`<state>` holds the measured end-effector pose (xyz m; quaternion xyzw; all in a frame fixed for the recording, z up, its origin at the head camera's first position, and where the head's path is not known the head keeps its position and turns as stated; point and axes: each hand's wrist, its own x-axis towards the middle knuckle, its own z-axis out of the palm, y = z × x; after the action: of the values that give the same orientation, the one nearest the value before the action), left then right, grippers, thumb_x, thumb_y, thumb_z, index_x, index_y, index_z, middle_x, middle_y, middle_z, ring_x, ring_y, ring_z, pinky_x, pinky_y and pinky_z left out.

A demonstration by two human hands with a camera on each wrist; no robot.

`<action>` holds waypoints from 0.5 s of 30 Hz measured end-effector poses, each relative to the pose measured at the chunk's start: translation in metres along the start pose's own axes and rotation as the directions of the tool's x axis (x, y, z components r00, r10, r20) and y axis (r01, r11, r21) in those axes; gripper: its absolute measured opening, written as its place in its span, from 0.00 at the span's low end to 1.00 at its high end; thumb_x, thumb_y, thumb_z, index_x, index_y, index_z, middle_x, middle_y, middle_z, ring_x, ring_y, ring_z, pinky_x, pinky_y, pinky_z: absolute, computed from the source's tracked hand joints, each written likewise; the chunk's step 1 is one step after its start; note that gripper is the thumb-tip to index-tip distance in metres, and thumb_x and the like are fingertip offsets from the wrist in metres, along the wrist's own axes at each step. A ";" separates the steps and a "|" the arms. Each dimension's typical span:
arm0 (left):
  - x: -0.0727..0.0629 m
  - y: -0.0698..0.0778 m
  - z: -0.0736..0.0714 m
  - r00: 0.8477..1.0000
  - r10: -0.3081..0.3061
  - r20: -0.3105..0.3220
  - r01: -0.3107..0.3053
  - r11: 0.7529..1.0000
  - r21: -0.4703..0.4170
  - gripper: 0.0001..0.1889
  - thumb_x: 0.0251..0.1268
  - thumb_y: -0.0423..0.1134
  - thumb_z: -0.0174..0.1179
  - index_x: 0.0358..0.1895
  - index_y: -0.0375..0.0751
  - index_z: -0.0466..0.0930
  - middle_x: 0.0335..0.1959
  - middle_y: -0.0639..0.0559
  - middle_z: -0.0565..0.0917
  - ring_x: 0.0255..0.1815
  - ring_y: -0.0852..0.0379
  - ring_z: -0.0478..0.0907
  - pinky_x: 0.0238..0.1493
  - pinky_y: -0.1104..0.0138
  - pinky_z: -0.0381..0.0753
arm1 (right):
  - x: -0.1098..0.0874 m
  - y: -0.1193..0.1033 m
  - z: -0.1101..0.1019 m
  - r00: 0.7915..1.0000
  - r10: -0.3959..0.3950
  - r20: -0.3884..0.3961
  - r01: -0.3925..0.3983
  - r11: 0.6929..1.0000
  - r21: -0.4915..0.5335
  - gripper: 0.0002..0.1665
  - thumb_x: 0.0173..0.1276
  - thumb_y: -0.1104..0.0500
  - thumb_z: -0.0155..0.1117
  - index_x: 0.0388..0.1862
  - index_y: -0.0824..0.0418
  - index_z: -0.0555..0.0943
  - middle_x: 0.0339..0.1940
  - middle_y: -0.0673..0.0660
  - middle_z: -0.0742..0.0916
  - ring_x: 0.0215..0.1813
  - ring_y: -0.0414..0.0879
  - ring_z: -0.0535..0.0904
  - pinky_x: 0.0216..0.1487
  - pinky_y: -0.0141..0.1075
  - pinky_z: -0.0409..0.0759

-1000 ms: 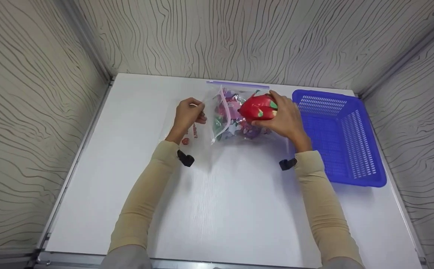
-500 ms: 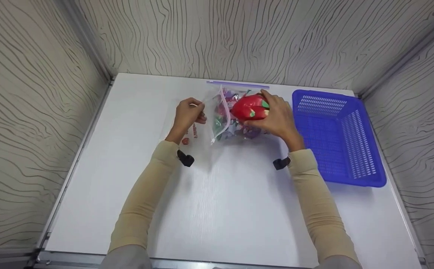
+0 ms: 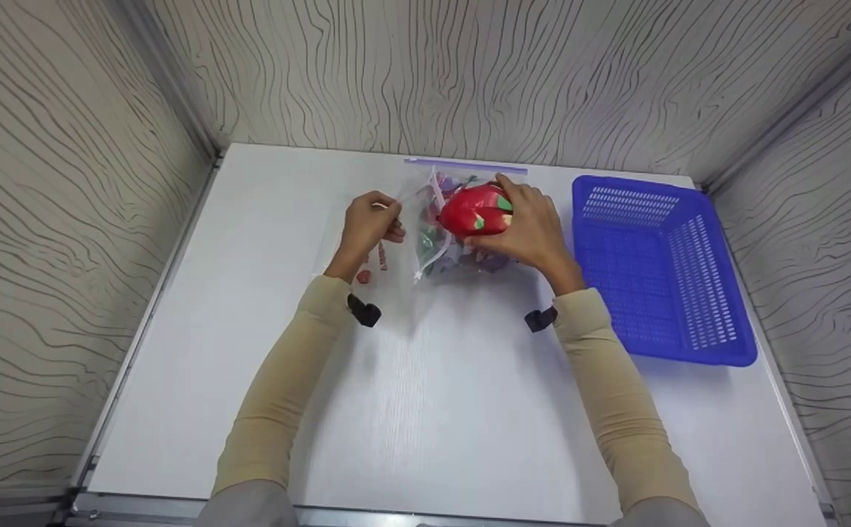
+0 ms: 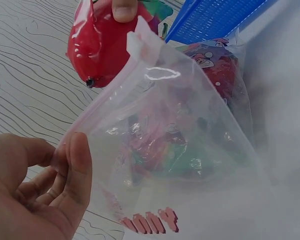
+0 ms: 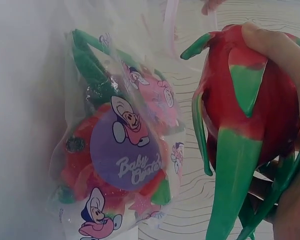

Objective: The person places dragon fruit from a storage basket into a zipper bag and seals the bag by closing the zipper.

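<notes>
My right hand (image 3: 535, 230) grips a red dragon fruit (image 3: 473, 211) with green scales, its dark-tipped end facing left toward the bag's mouth. In the right wrist view, long green scales hang from the dragon fruit (image 5: 240, 100). My left hand (image 3: 368, 225) pinches the pink zip edge of a clear zip bag (image 4: 205, 195), pulling its mouth wide. Cartoon prints and a purple circle mark the bag (image 5: 125, 145) in the right wrist view. Inside it, another red and green fruit-like thing shows through the plastic, partly hidden by the prints.
At the right stands a blue plastic basket (image 3: 630, 293) with slotted walls. A purple strip (image 3: 466, 166) lies along the back of the white table (image 3: 411, 424). Patterned wall panels (image 3: 425, 80) close in the back and sides.
My right hand has moved left with the dragon fruit, bringing it over the bag and close to the zip edge. The left hand has stayed in place, holding the bag.
</notes>
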<state>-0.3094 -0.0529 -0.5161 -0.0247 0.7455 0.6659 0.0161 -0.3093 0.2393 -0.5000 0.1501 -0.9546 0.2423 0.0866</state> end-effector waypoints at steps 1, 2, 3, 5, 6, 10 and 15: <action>0.000 0.000 0.000 1.000 -0.001 -0.001 0.001 1.000 0.002 0.11 0.77 0.36 0.58 0.51 0.30 0.81 0.24 0.51 0.85 0.20 0.62 0.86 0.30 0.67 0.91 | 0.000 -0.002 0.001 1.000 0.002 0.004 -0.002 1.000 -0.002 0.72 0.48 0.23 0.78 0.86 0.51 0.62 0.74 0.64 0.78 0.73 0.61 0.73 0.76 0.60 0.69; 0.000 0.000 0.000 1.000 -0.002 -0.002 0.002 1.000 0.002 0.11 0.78 0.35 0.58 0.51 0.30 0.81 0.24 0.51 0.84 0.20 0.62 0.86 0.30 0.67 0.91 | 0.001 -0.003 0.002 1.000 0.001 0.004 -0.001 1.000 -0.002 0.71 0.48 0.23 0.78 0.86 0.51 0.62 0.73 0.64 0.79 0.73 0.61 0.73 0.76 0.59 0.69; 0.000 0.000 0.000 1.000 -0.005 -0.001 0.005 1.000 0.001 0.11 0.78 0.35 0.58 0.51 0.30 0.81 0.24 0.51 0.84 0.20 0.62 0.86 0.30 0.66 0.91 | 0.001 -0.004 0.003 1.000 0.001 0.003 -0.001 1.000 -0.004 0.71 0.48 0.23 0.78 0.86 0.50 0.62 0.73 0.64 0.79 0.73 0.61 0.73 0.75 0.59 0.70; 0.000 0.000 0.000 1.000 -0.010 0.001 0.010 1.000 -0.002 0.11 0.78 0.35 0.58 0.51 0.30 0.81 0.25 0.50 0.85 0.21 0.62 0.86 0.30 0.66 0.91 | 0.003 -0.007 0.005 1.000 -0.005 0.001 0.005 1.000 -0.014 0.71 0.48 0.23 0.78 0.85 0.50 0.63 0.72 0.64 0.80 0.72 0.61 0.74 0.75 0.59 0.70; 0.000 0.000 0.000 1.000 -0.012 0.003 0.012 1.000 -0.004 0.11 0.78 0.35 0.59 0.51 0.29 0.81 0.25 0.49 0.85 0.21 0.62 0.86 0.30 0.66 0.91 | 0.003 -0.008 0.006 1.000 -0.009 0.000 0.009 1.000 -0.019 0.71 0.48 0.23 0.78 0.85 0.51 0.63 0.71 0.64 0.80 0.72 0.61 0.74 0.74 0.59 0.71; 0.001 0.000 0.000 1.000 -0.017 0.007 0.018 1.000 -0.009 0.10 0.78 0.35 0.59 0.51 0.29 0.81 0.26 0.48 0.85 0.20 0.61 0.86 0.30 0.66 0.91 | 0.004 -0.013 0.009 1.000 -0.021 -0.006 0.021 0.999 -0.030 0.71 0.47 0.22 0.78 0.85 0.52 0.64 0.70 0.65 0.80 0.72 0.61 0.74 0.74 0.59 0.71; 0.002 0.000 0.000 1.000 -0.015 0.006 0.015 1.000 -0.007 0.10 0.78 0.35 0.58 0.51 0.29 0.81 0.24 0.49 0.84 0.20 0.61 0.86 0.29 0.66 0.91 | 0.006 -0.017 0.014 1.000 -0.019 -0.001 0.019 0.999 -0.029 0.71 0.47 0.22 0.78 0.85 0.52 0.64 0.70 0.65 0.80 0.72 0.61 0.74 0.75 0.59 0.71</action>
<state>-0.3110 -0.0531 -0.5162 -0.0282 0.7428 0.6685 0.0233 -0.3107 0.2164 -0.5030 0.1579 -0.9565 0.2275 0.0917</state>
